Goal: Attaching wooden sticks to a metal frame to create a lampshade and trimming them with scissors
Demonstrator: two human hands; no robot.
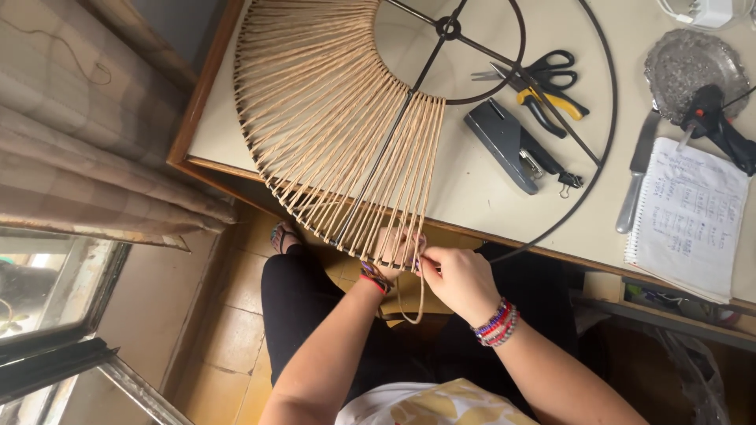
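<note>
Tan cord ran in tight strands between the inner and outer rings of a round black wire frame, which lay on the counter and overhung its near edge. The left hand sat under the frame's rim, fingers closed on the strands there. The right hand pinched the loose cord end just beside it, a loop hanging below. Scissors, a grey stapler, a notepad and a glue gun lay farther right.
</note>
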